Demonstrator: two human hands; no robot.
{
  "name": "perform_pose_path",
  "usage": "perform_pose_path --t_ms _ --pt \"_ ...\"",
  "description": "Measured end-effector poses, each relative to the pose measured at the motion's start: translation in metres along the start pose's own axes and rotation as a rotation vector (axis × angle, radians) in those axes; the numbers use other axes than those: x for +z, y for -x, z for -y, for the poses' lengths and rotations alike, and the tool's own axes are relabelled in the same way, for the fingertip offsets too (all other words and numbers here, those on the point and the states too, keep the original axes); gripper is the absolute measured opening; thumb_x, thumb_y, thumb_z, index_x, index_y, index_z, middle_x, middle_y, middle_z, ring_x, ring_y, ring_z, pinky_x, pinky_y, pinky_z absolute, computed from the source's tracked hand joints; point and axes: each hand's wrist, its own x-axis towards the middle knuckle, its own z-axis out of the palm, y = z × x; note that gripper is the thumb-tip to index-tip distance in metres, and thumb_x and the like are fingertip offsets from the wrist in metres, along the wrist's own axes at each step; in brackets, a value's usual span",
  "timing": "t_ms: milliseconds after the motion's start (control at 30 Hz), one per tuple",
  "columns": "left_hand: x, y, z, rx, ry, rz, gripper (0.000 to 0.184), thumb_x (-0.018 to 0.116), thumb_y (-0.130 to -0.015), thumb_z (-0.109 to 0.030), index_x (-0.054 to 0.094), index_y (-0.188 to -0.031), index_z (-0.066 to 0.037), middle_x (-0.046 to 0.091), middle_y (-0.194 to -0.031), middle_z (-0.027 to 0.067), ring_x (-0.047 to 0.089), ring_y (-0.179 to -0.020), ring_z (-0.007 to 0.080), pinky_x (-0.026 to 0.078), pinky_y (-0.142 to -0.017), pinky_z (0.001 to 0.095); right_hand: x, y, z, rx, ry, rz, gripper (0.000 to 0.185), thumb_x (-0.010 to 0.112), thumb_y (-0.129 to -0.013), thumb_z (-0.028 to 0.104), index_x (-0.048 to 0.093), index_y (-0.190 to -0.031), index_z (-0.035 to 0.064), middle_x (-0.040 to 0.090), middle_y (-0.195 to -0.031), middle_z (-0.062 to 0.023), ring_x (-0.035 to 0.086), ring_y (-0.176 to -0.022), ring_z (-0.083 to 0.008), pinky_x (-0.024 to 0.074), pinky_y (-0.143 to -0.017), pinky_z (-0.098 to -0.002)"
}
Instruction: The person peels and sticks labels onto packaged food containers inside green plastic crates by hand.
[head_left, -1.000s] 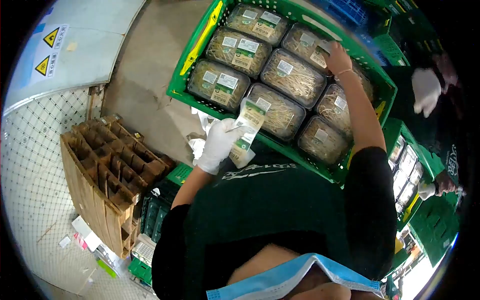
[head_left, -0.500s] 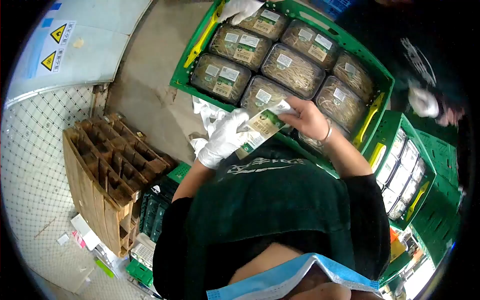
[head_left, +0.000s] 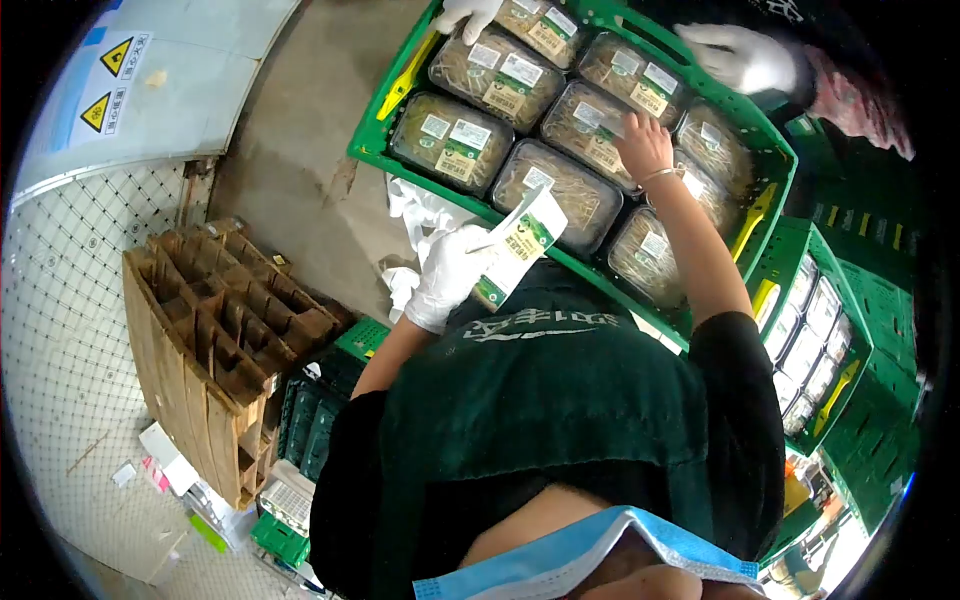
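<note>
My left hand [head_left: 452, 272], in a white glove, grips a strip of green and beige labels [head_left: 527, 240] in front of my apron. My bare right hand [head_left: 645, 150] rests its fingers on the right end of the middle pack [head_left: 583, 115], where a beige and green label lies on the lid. The green crate [head_left: 372, 138] holds several clear-lidded packs of pale sprouts. Beige labels show on the left pack [head_left: 450, 140] and on the packs along the far side; the near middle pack [head_left: 560, 190] shows only a small white sticker.
A co-worker's gloved hands are at the crate's far side, one at the left corner [head_left: 468, 15], one at the far right rim [head_left: 740, 57]. Another green crate with packs [head_left: 815, 400] stands at right. A wooden pallet [head_left: 190, 370] and white scraps [head_left: 405, 285] are at left.
My right hand has moved from the label strip to the middle pack, which now bears a beige label. A co-worker's gloved hand has come to the far right rim.
</note>
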Motion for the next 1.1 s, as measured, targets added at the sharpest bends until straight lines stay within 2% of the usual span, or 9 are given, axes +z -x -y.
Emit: perform_pose_path --t_ms 167,267,367,533,633,733,867,967,1100 --pt "-0.002 0.009 0.003 -0.008 0.271 -0.087 0.014 0.052 -0.076 -0.003 0.056 -0.087 0.004 0.059 -0.083 0.0097 0.056 -0.073 0.0108 0.044 -0.063 0.0218 -0.031 0.027 0.029 0.125 -0.08 -0.011 0.071 0.054 -0.073 0.046 0.024 -0.128 0.0125 0.049 -0.103 -0.0172 0.046 -0.098 -0.0315 0.0398 -0.079 -0.0383" --pt "-0.003 0.01 0.01 0.007 0.494 -0.083 0.014 0.053 -0.075 -0.003 0.056 -0.087 0.003 0.059 -0.083 0.0077 0.056 -0.076 0.0108 0.044 -0.065 0.0226 -0.065 0.062 0.063 -0.128 -1.392 0.511 0.054 0.054 -0.079 0.037 0.04 -0.115 -0.0002 0.051 -0.099 -0.0122 0.05 -0.089 -0.0201 0.0388 -0.081 -0.03" --pt "-0.022 0.005 0.001 0.055 -0.429 0.143 0.026 0.048 -0.076 0.0 0.051 -0.102 0.0 0.058 -0.094 0.0076 0.054 -0.087 0.0162 0.041 -0.077 0.026 -0.091 0.083 0.094 -0.285 -1.027 0.236 0.027 0.062 -0.072 0.018 0.052 -0.09 0.0004 0.054 -0.072 -0.0183 0.055 -0.066 -0.03 0.0429 -0.059 -0.0339" --pt "0.01 -0.004 -0.012 0.37 -0.085 -0.234 0.01 0.055 -0.078 -0.009 0.054 -0.08 0.001 0.055 -0.069 0.009 0.051 -0.06 0.0137 0.041 -0.055 0.0285 -0.105 0.094 0.118 -0.123 -1.03 0.182 0.023 0.063 -0.069 0.017 0.054 -0.084 0.0015 0.055 -0.066 -0.0181 0.056 -0.061 -0.0328 0.0439 -0.055 -0.0349" --pt "0.003 -0.007 -0.011 0.25 -0.093 -0.2 0.03 0.061 -0.076 -0.019 0.045 -0.061 0.0 0.04 -0.05 0.0047 0.032 -0.048 0.0104 0.029 -0.044 0.0313 -0.109 0.081 0.111 -0.019 -0.907 0.092 0.017 0.064 -0.07 0.016 0.057 -0.076 0.0013 0.056 -0.065 -0.0135 0.054 -0.056 -0.0219 0.0434 -0.053 -0.0291" --pt "-0.015 -0.001 0.001 0.352 0.085 0.18 0.017 0.059 -0.077 -0.014 0.054 -0.082 0.001 0.055 -0.072 0.0054 0.049 -0.065 0.008 0.041 -0.058 0.0229 -0.094 0.046 0.064 0.095 -0.714 -0.189 0.014 0.059 -0.074 0.014 0.058 -0.076 0.0003 0.058 -0.062 -0.0102 0.056 -0.055 -0.0149 0.044 -0.052 -0.0267" --pt "-0.044 0.015 0.04 -0.043 0.485 0.142 0.014 0.058 -0.076 -0.011 0.056 -0.085 0.0 0.056 -0.077 0.0022 0.05 -0.071 0.0083 0.041 -0.066 0.0224 -0.098 0.033 0.029 0.146 -1.068 0.198 0.017 0.057 -0.078 0.017 0.059 -0.079 -0.0002 0.059 -0.062 -0.0051 0.056 -0.059 -0.01 0.0448 -0.055 -0.0237" --pt "-0.049 0.008 0.025 0.126 0.057 0.053 0.018 0.054 -0.079 -0.018 0.054 -0.082 0.0 0.054 -0.072 0.0059 0.049 -0.066 0.0122 0.04 -0.062 0.0244 -0.09 0.062 0.091 -0.151 -1.347 0.518 0.049 0.06 -0.075 0.036 0.049 -0.106 -0.0008 0.057 -0.092 -0.0103 0.054 -0.083 -0.0153 0.0434 -0.074 -0.0267" --pt "-0.061 -0.002 -0.002 0.29 -0.015 0.103 0.021 0.054 -0.075 -0.001 0.054 -0.095 0.003 0.054 -0.102 0.0096 0.051 -0.087 0.0139 0.04 -0.076 0.0257 -0.099 0.069 0.148 -0.175 -1.099 0.402 0.036 0.063 -0.072 0.026 0.053 -0.094 0.0005 0.055 -0.075 -0.0133 0.053 -0.069 -0.0179 0.0416 -0.062 -0.0299"
